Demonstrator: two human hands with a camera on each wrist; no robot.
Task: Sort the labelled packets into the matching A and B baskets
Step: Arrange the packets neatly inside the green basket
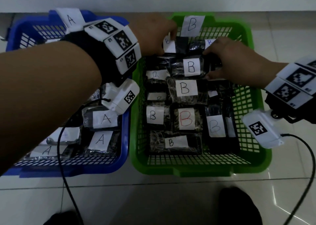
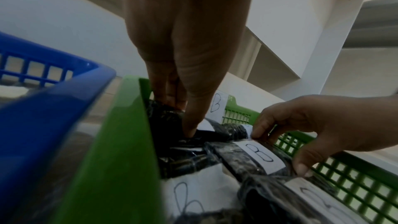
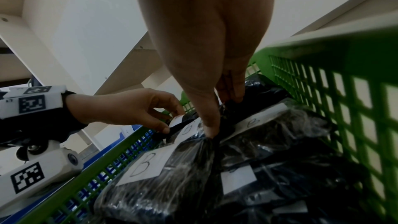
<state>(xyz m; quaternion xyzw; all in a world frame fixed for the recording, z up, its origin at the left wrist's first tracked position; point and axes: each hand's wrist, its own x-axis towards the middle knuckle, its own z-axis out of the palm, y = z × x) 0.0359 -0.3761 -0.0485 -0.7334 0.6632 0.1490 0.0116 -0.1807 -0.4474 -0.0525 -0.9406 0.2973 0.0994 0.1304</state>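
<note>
In the head view, a blue plastic lattice basket (image 1: pixel 125 130) tagged A and a green plastic lattice basket (image 1: pixel 246 105) tagged B are seen side by side on a pale tiled floor (image 1: pixel 171 199), the blue one at 9 o'clock of the green. Black plastic-wrapped packets with white paper A labels (image 1: pixel 100 140) lie in the blue basket; black plastic-wrapped packets with white paper B labels (image 1: pixel 186 87) fill the green one. At 12 o'clock in the green basket, a small black packet with a white B label (image 1: pixel 177 46) is pinched at its end by the left hand (image 1: pixel 153 36). Just at 5 o'clock of it, a larger black wrapped packet with a bold B label (image 1: pixel 191 67) is gripped at its right end by the right hand (image 1: pixel 230 62), thumb and fingers curled round it.

In the left wrist view, the left hand's fingers (image 2: pixel 191 108) are pressed down onto the small packet close to the green wall (image 2: pixel 129 134), and the right hand (image 2: pixel 323 125) is seen closed on the bold-B packet (image 2: pixel 258 157).

In the right wrist view, the right hand's fingers (image 3: pixel 206 117) are shown clamped on black wrapping, while the left hand (image 3: pixel 129 108) pinches a white-labelled packet end at 9 o'clock.
</note>
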